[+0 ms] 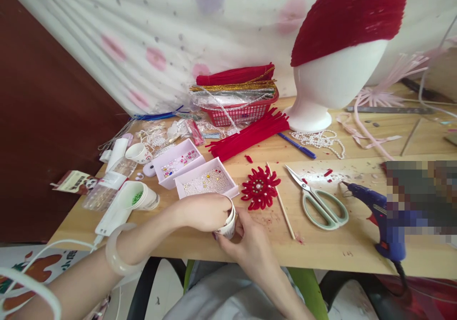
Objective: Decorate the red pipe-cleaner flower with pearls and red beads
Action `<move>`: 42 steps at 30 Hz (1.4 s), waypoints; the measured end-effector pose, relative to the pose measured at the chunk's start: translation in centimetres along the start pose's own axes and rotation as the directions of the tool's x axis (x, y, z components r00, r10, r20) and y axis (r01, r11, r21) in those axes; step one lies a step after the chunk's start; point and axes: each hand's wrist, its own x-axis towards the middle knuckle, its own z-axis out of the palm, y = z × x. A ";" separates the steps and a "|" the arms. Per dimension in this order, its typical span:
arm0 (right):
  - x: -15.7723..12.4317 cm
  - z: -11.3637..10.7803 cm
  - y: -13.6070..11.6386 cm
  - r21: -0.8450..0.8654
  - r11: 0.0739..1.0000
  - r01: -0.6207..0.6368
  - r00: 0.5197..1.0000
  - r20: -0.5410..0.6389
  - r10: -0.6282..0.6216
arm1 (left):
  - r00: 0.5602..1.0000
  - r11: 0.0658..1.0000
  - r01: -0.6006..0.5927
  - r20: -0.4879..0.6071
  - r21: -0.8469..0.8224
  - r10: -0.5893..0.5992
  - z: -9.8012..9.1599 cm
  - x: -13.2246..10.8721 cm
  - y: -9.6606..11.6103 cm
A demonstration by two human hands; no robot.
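Gripping the cup [230, 226], the right hand [250, 240] curls narrowly; the left hand [207, 212] reaches inside, its spread hidden.

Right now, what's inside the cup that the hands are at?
The left hand dips into the cup, fingers hidden; the right hand holds its outside. Anything deeper is covered, so I can't tell.

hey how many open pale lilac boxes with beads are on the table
2: the left box, and the right box beside it, just beyond the left hand. Clutter could hide others.
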 end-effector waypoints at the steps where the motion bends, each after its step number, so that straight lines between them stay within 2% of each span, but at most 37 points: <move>1: 0.0 0.0 0.0 -0.001 1.000 -0.001 1.000 -0.003 0.001 | 0.999 0.999 0.033 0.024 -0.034 -0.032 -0.3 0.1 0.0; 4: 0.0 -0.1 0.2 -0.013 1.000 -0.001 1.000 -0.009 0.000 | 0.993 0.986 0.105 0.066 -0.131 -0.097 -0.9 0.2 0.2; 9: 0.0 -0.1 0.3 -0.026 1.000 0.006 1.000 -0.031 -0.006 | 0.986 0.959 0.165 0.019 -0.230 -0.165 -0.9 0.1 0.2; 12: 0.1 0.0 0.1 -0.032 0.999 0.012 0.999 -0.052 -0.013 | 0.982 0.950 0.187 0.030 -0.252 -0.185 -0.7 0.1 0.5; 14: 0.2 0.0 -0.2 -0.035 0.999 0.019 0.998 -0.061 -0.021 | 0.979 0.957 0.198 -0.001 -0.212 -0.202 -0.6 0.0 1.2; 17: 0.3 -0.2 -0.9 -0.048 0.998 0.034 0.997 -0.071 -0.038 | 0.965 0.973 0.214 -0.134 -0.087 -0.224 -0.3 -0.3 2.2; 20: 0.4 -0.5 -1.5 -0.078 0.996 0.042 0.996 -0.078 -0.048 | 0.950 0.976 0.213 -0.243 0.050 -0.195 0.5 -0.5 2.6; 25: 0.4 -0.7 -1.7 -0.112 0.993 0.045 0.994 -0.090 -0.055 | 0.932 0.948 0.222 -0.336 0.228 -0.137 1.9 -0.3 2.2; 31: 0.3 -0.6 -0.9 -0.120 0.991 0.059 0.993 -0.095 -0.071 | 0.886 0.902 0.293 -0.444 0.317 -0.132 2.9 -0.1 2.5; 36: 0.5 -0.5 -0.1 -0.110 0.990 0.085 0.991 -0.096 -0.096 | 0.876 0.883 0.266 -0.479 0.386 -0.055 3.5 0.1 2.6; 42: 0.7 -0.7 0.1 -0.120 0.985 0.126 0.986 -0.091 -0.137 | 0.885 0.862 0.213 -0.465 0.461 0.030 3.9 0.3 2.1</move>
